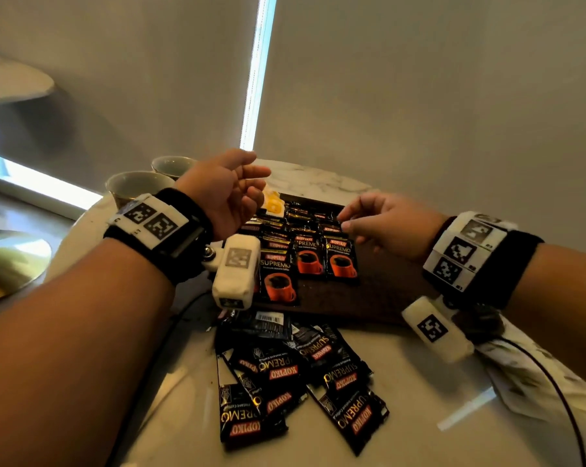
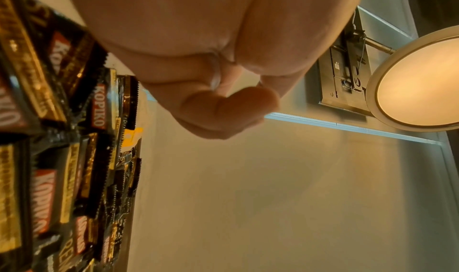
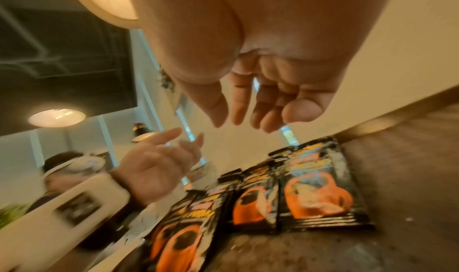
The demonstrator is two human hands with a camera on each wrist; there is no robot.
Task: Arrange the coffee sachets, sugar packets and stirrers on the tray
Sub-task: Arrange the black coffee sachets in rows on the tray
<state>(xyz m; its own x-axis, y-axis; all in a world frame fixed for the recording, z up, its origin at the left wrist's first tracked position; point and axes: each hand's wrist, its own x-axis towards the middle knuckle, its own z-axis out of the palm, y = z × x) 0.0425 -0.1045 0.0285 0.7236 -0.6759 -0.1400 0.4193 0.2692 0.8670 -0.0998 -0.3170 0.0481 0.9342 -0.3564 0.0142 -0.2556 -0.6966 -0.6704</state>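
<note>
Both hands are hovering above the dark wooden tray (image 1: 379, 291), holding nothing. The left hand (image 1: 231, 193) is hanging over the tray's far left part with its fingers loosely curled and the thumb apart from them. The right hand (image 1: 386, 220) is floating over the tray's right side, palm down, fingers relaxed and slightly bent, its fingertips near the far end of the rows. Coffee sachets (image 1: 308, 254) are lying in three overlapping rows on the tray, under and between the two hands, not touching either. A yellow packet (image 1: 273, 203) is sitting at the far left corner of the tray, just below the left hand's fingers. More loose sachets (image 1: 295, 375) are lying in a heap on the marble table (image 1: 403, 382), nearer the person, well apart from both hands. Two cups (image 1: 136, 187) are standing behind the left wrist.
</note>
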